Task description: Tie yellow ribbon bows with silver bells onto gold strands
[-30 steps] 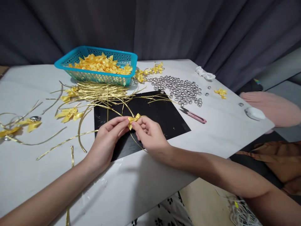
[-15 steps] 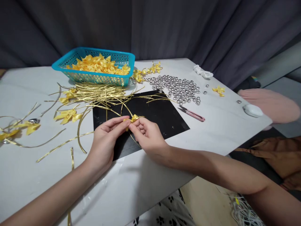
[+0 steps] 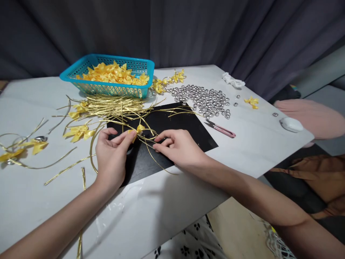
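My left hand (image 3: pixel 114 154) pinches a yellow ribbon flower (image 3: pixel 139 129) between thumb and index finger, above the black mat (image 3: pixel 172 126). To its right, my right hand (image 3: pixel 179 145) has thumb and forefinger closed on the gold cord (image 3: pixel 147 138), which loops out from the flower. One thin cord end trails down over the mat's front edge. Behind my hands lies a heap of gold cords (image 3: pixel 115 106). Two loose yellow flowers (image 3: pixel 79 133) rest left of the mat.
A teal basket (image 3: pixel 107 85) of yellow flowers stands at the back. Silver beads (image 3: pixel 207 100) and pink-handled snips (image 3: pixel 221 129) lie right of centre. A white computer mouse (image 3: pixel 291 124) sits near the right edge. More flowers with cord (image 3: pixel 35 145) lie far left.
My hands have moved apart, the left one leftward with the flower and the right one slightly rightward. Loops of gold cord now show between them.
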{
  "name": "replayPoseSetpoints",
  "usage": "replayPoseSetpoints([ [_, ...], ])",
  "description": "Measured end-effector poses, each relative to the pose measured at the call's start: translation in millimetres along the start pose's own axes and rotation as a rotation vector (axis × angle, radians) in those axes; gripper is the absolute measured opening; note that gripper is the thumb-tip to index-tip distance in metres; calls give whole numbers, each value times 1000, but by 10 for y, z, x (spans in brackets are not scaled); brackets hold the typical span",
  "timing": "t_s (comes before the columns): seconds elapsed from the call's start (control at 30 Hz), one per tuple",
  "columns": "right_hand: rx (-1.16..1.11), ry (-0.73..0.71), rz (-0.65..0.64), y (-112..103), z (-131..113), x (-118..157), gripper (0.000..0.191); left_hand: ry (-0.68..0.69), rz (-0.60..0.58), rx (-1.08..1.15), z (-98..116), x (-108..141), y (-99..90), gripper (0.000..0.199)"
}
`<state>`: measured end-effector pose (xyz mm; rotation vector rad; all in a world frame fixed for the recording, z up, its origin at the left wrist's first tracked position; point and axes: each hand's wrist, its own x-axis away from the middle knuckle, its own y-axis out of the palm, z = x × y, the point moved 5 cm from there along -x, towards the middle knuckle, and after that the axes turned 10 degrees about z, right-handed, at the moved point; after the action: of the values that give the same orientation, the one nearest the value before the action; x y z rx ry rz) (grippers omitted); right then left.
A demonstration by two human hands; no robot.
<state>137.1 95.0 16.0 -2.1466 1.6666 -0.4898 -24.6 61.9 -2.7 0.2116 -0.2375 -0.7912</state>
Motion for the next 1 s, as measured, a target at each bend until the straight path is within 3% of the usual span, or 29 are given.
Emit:
replayPoseSetpoints([
  [0.27, 77, -234, 207, -156, -106, -1, 12, 58, -28, -26, 3, 8, 1, 42],
  [0.43, 108, -300, 232, -156, -125, -27, 10, 120, -80, -60, 35, 58, 25, 40],
  [0.57, -63, -107, 166, -119, -66, -84, 6, 169, -104, -76, 63, 88, 39, 41],
  [0.73, -359, 335, -144, 6, 59, -95, 13, 200, -133, -97, 68, 88, 47, 40],
  [0.8, -427, 434, -156, -6, 84, -88, 22, 209, -120, -82, 65, 69, 32, 40],
  [0.83, -418, 446, -103, -42, 93, -89, 27, 207, -106, -77, 60, 57, 21, 40],
  [0.9, -340, 328, 122, -172, 64, -94, 33, 181, -67, -75, 42, 35, -3, 41],
  [0.97, -240, 56, 343, -286, -51, -54, 26, 140, -40, -84, 23, 27, -15, 42],
  [1.0, -190, -95, 373, -286, -122, -20, 18, 119, -40, -90, 16, 30, -12, 42],
])
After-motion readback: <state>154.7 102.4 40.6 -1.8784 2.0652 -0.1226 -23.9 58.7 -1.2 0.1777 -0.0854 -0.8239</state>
